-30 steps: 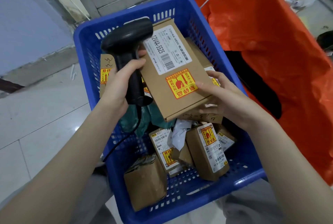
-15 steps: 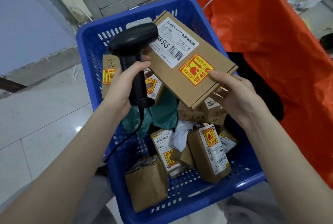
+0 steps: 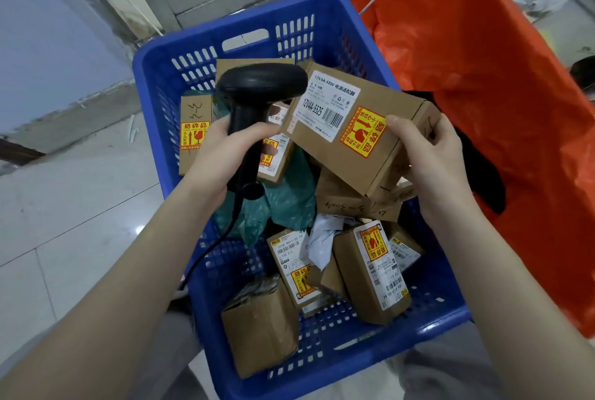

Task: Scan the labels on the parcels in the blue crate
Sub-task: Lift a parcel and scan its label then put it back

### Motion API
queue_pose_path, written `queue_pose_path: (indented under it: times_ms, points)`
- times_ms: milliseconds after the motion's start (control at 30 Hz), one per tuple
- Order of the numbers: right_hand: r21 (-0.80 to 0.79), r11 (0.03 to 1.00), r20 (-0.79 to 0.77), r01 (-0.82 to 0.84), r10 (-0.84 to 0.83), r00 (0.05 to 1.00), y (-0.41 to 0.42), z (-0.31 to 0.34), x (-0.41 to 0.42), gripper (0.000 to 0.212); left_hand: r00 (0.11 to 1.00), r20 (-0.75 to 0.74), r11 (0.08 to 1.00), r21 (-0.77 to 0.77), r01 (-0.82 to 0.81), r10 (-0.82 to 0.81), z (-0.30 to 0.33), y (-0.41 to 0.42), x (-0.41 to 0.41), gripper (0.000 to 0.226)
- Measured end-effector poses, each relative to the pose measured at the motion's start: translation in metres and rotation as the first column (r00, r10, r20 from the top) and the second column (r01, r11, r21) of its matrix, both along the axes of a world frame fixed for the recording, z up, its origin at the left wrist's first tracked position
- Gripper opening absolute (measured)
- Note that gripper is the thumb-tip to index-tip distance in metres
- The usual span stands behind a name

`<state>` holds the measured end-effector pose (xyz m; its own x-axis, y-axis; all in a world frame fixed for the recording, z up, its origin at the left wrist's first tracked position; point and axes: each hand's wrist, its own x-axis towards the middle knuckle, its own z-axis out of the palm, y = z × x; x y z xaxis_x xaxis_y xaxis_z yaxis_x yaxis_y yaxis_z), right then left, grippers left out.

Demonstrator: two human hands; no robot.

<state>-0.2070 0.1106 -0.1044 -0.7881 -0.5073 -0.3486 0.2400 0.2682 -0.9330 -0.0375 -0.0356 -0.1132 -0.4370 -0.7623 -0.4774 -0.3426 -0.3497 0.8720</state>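
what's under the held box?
Under the held box: a brown box with handwriting and a green bag, both partly covered, in the blue crate. Anything deeper is hidden.

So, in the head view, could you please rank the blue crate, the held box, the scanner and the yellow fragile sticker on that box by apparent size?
1. blue crate
2. held box
3. scanner, though nearness to the camera may flatter it
4. yellow fragile sticker
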Motion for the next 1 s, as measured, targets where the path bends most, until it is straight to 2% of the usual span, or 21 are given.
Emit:
queue_pose_path:
  times_ms: [200,367,467,700,1000]
  points:
    - [0.004,1.000,-0.024,-0.009,0.009,1.000,-0.0007,-0.0011,0.0019,0.022,0.985,0.038,0.985,-0.016,0.171,-0.170,0.0035,0.0056,-0.0024,0.026]
    - [-0.001,1.000,-0.023,0.009,-0.009,1.000,-0.0005,-0.0011,0.0015,0.023,0.966,0.070,0.968,0.011,0.249,-0.249,0.0037,0.0079,-0.0023,0.013]
    - [0.000,1.000,-0.027,0.018,-0.018,0.999,-0.0002,-0.0008,0.0013,0.024,0.964,0.073,0.967,0.021,0.254,-0.255,0.0042,0.0080,-0.0031,0.009]
    - [-0.004,1.000,-0.037,0.023,-0.023,0.999,0.0002,-0.0027,0.0001,0.020,0.971,0.088,0.975,0.025,0.222,-0.223,0.0025,0.0074,-0.0032,0.020]
    - [-0.014,1.000,-0.040,0.022,-0.022,0.999,0.0005,-0.0049,-0.0001,0.020,0.961,0.006,0.959,0.053,0.277,-0.277,-0.0018,0.0061,-0.0017,0.025]
